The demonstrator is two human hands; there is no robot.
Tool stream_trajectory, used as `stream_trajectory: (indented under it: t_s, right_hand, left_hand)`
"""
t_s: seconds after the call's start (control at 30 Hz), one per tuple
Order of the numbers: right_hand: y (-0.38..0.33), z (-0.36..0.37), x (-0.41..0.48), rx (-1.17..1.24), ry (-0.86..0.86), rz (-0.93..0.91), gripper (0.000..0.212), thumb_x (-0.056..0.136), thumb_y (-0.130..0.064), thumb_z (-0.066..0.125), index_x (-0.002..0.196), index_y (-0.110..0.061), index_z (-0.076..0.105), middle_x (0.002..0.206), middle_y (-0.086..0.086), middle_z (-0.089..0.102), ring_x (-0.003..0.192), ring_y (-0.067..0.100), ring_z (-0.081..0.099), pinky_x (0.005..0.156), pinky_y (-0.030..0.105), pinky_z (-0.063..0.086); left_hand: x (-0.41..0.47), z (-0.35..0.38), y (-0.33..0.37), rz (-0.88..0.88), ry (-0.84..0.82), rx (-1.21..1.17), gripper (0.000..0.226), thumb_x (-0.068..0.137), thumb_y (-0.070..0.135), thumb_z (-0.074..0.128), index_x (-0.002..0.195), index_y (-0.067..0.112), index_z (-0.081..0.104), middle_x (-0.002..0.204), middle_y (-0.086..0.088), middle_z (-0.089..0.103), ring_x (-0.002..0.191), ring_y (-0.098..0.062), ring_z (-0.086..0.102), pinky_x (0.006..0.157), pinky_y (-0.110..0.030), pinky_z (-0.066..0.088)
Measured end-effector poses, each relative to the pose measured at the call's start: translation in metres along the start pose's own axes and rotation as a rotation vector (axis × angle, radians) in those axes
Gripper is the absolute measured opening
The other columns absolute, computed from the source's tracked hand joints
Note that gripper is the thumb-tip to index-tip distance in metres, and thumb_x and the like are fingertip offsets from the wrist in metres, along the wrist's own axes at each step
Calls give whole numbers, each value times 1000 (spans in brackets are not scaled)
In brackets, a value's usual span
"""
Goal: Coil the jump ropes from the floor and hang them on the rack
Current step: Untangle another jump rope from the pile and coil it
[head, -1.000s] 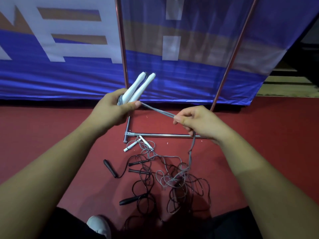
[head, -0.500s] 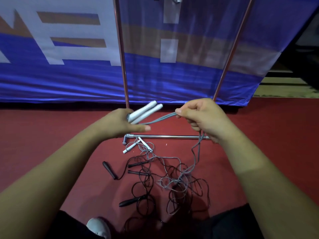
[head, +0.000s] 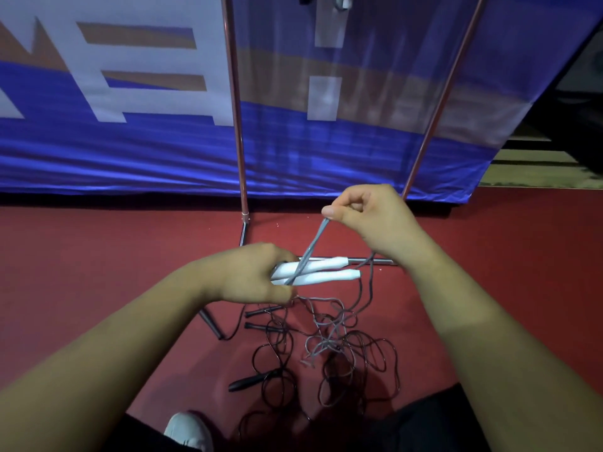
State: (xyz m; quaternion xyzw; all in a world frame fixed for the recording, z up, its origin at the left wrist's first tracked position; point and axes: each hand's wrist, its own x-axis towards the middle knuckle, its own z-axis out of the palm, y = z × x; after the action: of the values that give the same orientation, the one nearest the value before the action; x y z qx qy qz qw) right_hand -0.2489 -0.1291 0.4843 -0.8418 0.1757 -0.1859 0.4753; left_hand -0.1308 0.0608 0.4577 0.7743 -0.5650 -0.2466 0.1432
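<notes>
The left hand (head: 251,275) grips both white handles (head: 321,271) level; the right hand (head: 368,216) pinches the grey rope (head: 313,247) crossing them. Winding seems underway; next, another wrap draws slack from the floor tangle (head: 326,347).

Location: an indoor sports hall or gym, by the look of it.

Evidence:
- I stand on a red, slightly grainy sports floor (head: 98,272).
- Directly ahead hangs a large blue fabric banner (head: 130,151) with white block lettering and tan bands, reaching down to the floor.
- In front of it stands a metal rack (head: 237,125): thin copper-coloured uprights on a chromed base bar.
- Black jump ropes (head: 251,380) lie tangled at my feet.
- A grey rope (head: 314,243) is pinched in my right hand (head: 368,223), its white handles (head: 323,272) gripped in my left hand (head: 248,275).
- Far right are pale wooden boards (head: 538,179), stepped.
- My shoe (head: 189,429) is a white trainer.
</notes>
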Motion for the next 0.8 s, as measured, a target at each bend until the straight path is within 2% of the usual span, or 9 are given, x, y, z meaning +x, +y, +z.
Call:
stream_trajectory:
  t_s: [0.13, 0.17, 0.23, 0.3, 0.4, 0.5, 0.6, 0.67, 0.8]
  right_hand:
    - [4, 10, 6, 47, -20, 2, 21, 83, -25, 77, 77, -7, 70, 46, -6, 47, 46, 5, 33, 50, 22, 29]
    - [4, 12, 8, 87, -21, 0, 19, 83, -22, 78, 76, -7, 68, 50, 4, 51, 48, 9, 39, 51, 24, 30]
    - [6, 14, 12, 191, -45, -2, 14, 79, -8, 76, 76, -8, 63, 59, 20, 58, 54, 14, 48, 52, 24, 34]
    - [10, 17, 16, 226, -89, 7, 10, 78, 0, 68, 81, -8, 62, 58, 11, 59, 50, 12, 45, 49, 21, 33]
    - [15, 25, 18, 286, -175, 47, 8, 90, -10, 68, 83, -10, 63, 57, 4, 58, 47, 14, 35, 46, 23, 27]
    - [12, 28, 19, 299, -207, 52, 11, 93, -11, 64, 82, -13, 63, 58, 3, 61, 49, 15, 37, 46, 22, 30]
    - [8, 28, 19, 364, -181, 38, 7, 90, -9, 67, 83, -8, 66, 59, 6, 63, 47, 15, 36, 44, 21, 30]
    - [8, 26, 17, 371, -195, 28, 3, 88, -6, 69, 86, -4, 69, 61, 10, 64, 49, 17, 37, 45, 24, 29]
    - [6, 27, 15, 224, -208, 16, 8, 84, -8, 75, 90, -6, 71, 59, 6, 58, 57, 20, 41, 48, 24, 33]
  left_hand:
    - [-12, -10, -1, 83, 104, -205, 18, 81, 27, 70, 72, 26, 54, 54, 16, 47, 49, -5, 40, 49, -19, 30]
    - [-15, -11, -1, 93, 124, -311, 10, 80, 28, 67, 80, 22, 59, 57, 15, 50, 48, -3, 40, 49, -19, 32]
    - [-18, -11, -3, 103, 139, -595, 29, 83, 21, 63, 107, 6, 58, 63, 4, 50, 49, -8, 41, 47, -22, 34]
    - [-20, -12, -1, 117, 191, -816, 35, 86, 16, 58, 118, 9, 47, 63, -4, 45, 48, -14, 37, 44, -22, 31]
    - [-17, -18, 7, 188, 346, -1078, 44, 82, 8, 50, 122, 26, 48, 65, -5, 49, 46, -18, 39, 42, -18, 27]
    - [-17, -30, 7, 171, 444, -1212, 48, 77, 8, 46, 120, 27, 55, 66, -10, 46, 46, -18, 39, 42, -15, 26]
    - [-20, -37, -2, 127, 464, -1245, 28, 77, 9, 45, 103, 16, 54, 75, -16, 41, 47, -18, 38, 40, -14, 24]
    - [-21, -39, -9, 88, 478, -1298, 15, 77, 10, 45, 92, 11, 47, 69, -14, 40, 44, -18, 38, 39, -13, 24]
    - [-20, -39, -18, 13, 519, -1354, 16, 91, 8, 33, 101, 11, 46, 69, -12, 43, 45, -19, 41, 37, -13, 22]
